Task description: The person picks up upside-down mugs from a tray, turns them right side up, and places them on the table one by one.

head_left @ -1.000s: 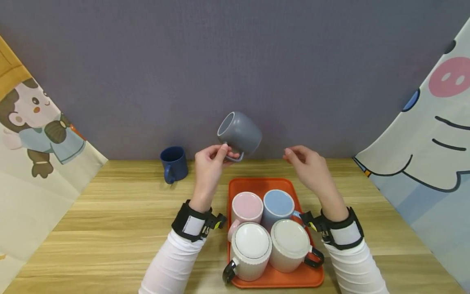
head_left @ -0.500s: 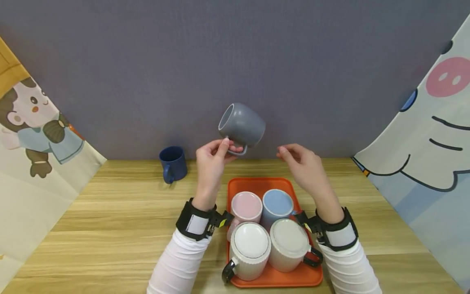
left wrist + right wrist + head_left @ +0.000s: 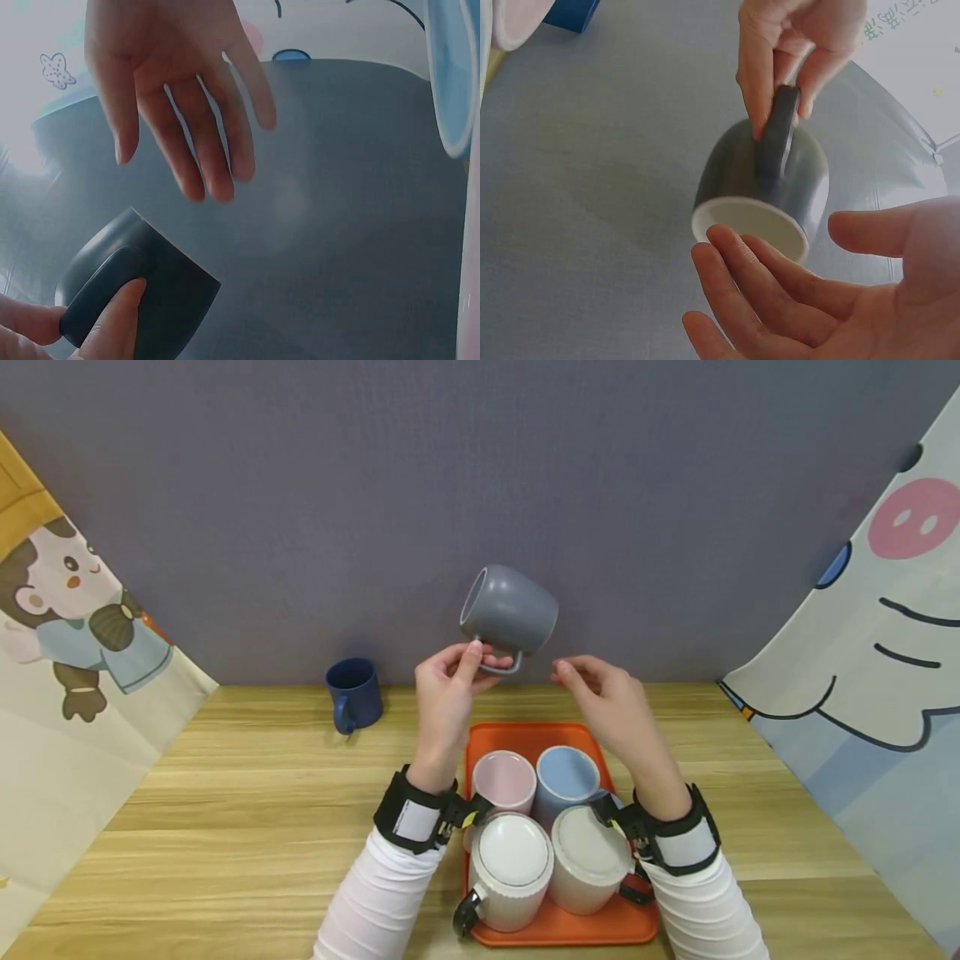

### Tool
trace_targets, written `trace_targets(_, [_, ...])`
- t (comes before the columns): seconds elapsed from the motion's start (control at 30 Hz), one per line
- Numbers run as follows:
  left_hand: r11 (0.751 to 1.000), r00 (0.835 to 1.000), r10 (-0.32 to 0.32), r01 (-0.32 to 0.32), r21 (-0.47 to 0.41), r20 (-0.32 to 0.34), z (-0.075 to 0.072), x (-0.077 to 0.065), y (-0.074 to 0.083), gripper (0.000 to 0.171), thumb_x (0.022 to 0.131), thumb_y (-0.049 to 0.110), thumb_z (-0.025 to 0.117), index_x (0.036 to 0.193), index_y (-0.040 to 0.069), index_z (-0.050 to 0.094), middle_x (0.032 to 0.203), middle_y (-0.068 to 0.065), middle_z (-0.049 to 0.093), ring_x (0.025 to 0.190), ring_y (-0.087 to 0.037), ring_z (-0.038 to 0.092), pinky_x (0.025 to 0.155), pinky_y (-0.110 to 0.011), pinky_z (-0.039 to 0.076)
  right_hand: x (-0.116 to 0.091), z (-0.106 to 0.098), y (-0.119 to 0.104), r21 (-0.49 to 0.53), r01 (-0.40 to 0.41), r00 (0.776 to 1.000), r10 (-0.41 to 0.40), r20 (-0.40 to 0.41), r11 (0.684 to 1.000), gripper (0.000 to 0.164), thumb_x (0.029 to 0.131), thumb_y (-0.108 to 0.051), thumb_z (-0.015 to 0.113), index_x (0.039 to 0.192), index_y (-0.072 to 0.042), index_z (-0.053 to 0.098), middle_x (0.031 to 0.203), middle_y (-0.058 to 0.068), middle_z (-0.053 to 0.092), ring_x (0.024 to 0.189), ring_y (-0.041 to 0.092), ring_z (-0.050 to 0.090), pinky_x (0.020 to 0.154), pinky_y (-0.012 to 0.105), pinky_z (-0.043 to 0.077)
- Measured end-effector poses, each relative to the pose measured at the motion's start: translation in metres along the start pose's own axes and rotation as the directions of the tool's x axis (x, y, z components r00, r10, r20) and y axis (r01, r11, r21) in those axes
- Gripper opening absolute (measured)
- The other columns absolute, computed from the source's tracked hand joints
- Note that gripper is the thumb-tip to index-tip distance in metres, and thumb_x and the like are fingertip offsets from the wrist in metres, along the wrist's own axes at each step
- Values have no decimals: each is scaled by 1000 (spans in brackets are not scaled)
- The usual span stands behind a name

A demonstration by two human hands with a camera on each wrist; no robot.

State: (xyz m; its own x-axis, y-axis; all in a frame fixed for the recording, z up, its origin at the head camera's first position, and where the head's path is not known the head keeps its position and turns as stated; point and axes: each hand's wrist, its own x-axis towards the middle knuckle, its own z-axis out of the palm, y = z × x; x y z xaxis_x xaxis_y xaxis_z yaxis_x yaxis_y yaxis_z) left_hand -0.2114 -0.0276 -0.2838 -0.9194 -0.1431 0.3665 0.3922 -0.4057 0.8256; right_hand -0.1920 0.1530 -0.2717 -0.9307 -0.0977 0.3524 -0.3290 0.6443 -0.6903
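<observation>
A grey mug is held up above the back of the table, tilted on its side, mouth to the left. My left hand pinches its handle between thumb and fingers; the left wrist view shows the thumb on the dark mug. My right hand hovers just right of the mug's base, apart from it, with loosely extended fingers and nothing in them. In the right wrist view, the mug's pale round end faces the fingers of that hand.
An orange tray bears a pink mug, a light blue mug and two whitish mugs with black handles, all upside down. A navy mug stands upright at the back left, against the grey backdrop.
The left hand has lifted the grey mug higher and carried it to the right. My right hand has moved left, closer to the mug's base.
</observation>
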Motion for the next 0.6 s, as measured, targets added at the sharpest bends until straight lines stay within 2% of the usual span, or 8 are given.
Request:
trace_targets(0.33, [998,999,-32,32,-59,16,14,-5,-2,25,96,6,52,99,-18,60,78,-9,65,76,-19,71,76,-36,57,1,10,-5,1,-25,1000,25,18,1000,43,99,-39,46,114,-3,65,104,14,70,100,29,65,91,45,49])
trace_targets(0.6, [982,992,-116,122,-143,45,25,-12,-1,24,96,3,51,101,-19,58,81,-11,64,76,-18,70,79,-37,56,-2,15,-7,95,-21,1000,20,19,995,49,100,-44,41,113,-4,65,100,13,72,97,27,67,90,43,51])
